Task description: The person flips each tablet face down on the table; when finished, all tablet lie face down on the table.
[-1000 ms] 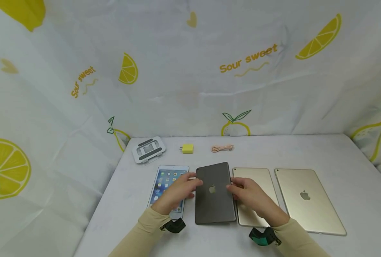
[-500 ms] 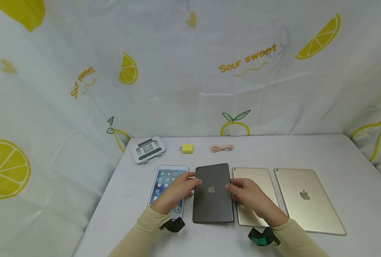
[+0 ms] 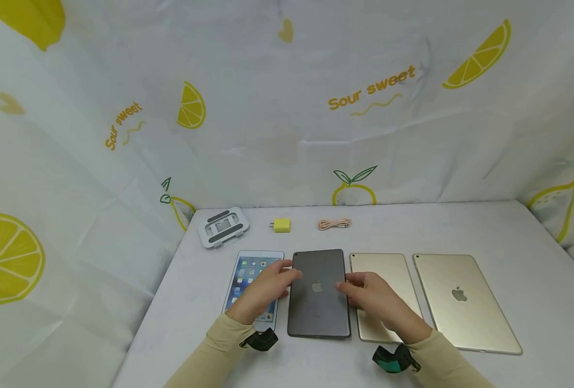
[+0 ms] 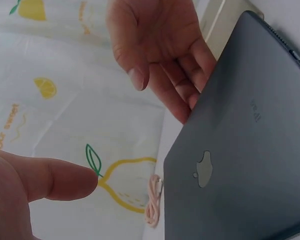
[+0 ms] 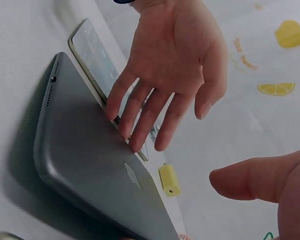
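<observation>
A dark grey tablet [image 3: 319, 315] lies back side up on the table between my hands. My left hand [image 3: 264, 293] is at its left edge, above a white tablet [image 3: 247, 269] with a lit screen. In the right wrist view, the left hand's [image 5: 172, 65] fingers are nearly straight, touching the grey tablet's edge, and its thumb stands clear. My right hand [image 3: 379, 302] is at the right edge, over a gold tablet [image 3: 389, 263]. The left wrist view shows the right hand's [image 4: 162, 40] fingers loosely extended to that edge, thumb lifted away; its fingertips are partly hidden.
A larger gold tablet [image 3: 466, 318] lies at the right. Along the back are a folded grey-and-white stand [image 3: 224, 227], a yellow charger plug [image 3: 282, 225] and a coiled pink cable [image 3: 334, 224]. A lemon-printed white curtain [image 3: 267, 108] rises behind the table.
The grey tablet has shifted slightly left and its top edge sits a little lower and straighter. Both hands keep nearly the same place, the right one a touch further left.
</observation>
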`<act>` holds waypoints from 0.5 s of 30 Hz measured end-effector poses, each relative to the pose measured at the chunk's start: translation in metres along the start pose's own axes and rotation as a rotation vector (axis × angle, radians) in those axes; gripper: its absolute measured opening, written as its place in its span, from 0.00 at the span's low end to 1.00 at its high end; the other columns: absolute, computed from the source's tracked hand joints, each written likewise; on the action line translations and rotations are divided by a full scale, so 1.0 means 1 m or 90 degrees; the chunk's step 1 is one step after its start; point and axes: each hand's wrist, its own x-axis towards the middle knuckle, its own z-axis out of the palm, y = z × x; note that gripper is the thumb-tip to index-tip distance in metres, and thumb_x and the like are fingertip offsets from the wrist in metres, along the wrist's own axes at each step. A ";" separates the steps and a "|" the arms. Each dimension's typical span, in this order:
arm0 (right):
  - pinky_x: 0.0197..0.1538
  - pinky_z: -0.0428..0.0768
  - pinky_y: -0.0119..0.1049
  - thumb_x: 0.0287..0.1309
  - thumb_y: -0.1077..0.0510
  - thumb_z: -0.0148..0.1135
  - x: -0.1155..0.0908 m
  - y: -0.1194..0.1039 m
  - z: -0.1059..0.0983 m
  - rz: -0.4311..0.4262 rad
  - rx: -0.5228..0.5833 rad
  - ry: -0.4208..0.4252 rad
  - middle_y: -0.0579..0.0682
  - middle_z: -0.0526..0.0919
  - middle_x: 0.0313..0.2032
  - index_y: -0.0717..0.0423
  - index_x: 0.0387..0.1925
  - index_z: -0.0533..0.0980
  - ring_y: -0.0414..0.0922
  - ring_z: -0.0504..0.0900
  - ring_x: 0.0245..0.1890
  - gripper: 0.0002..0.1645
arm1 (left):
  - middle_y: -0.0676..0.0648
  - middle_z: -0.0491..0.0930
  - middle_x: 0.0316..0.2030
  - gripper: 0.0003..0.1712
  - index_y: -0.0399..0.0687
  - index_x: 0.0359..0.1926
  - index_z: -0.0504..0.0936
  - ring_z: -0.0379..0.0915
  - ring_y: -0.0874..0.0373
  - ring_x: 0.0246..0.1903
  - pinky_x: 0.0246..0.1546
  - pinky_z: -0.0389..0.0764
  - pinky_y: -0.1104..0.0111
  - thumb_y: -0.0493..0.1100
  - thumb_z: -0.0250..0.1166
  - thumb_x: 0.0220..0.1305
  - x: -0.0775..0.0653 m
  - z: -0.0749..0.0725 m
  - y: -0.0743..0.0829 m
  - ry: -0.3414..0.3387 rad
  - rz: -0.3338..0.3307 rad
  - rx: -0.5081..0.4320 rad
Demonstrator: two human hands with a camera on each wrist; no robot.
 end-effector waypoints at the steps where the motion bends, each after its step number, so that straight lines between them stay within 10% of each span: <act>1: 0.61 0.88 0.54 0.76 0.48 0.63 0.000 0.000 0.000 -0.004 -0.003 -0.002 0.76 0.75 0.70 0.80 0.73 0.66 0.62 0.89 0.57 0.43 | 0.34 0.73 0.74 0.42 0.36 0.80 0.64 0.73 0.39 0.72 0.69 0.81 0.43 0.54 0.64 0.76 0.000 0.000 0.000 0.000 0.002 0.000; 15: 0.57 0.91 0.51 0.73 0.47 0.66 -0.004 0.000 0.006 -0.018 -0.022 0.003 0.74 0.78 0.67 0.76 0.75 0.65 0.57 0.90 0.56 0.45 | 0.34 0.71 0.76 0.43 0.36 0.81 0.64 0.72 0.39 0.72 0.69 0.80 0.42 0.55 0.64 0.76 -0.001 -0.002 0.001 0.001 0.000 0.000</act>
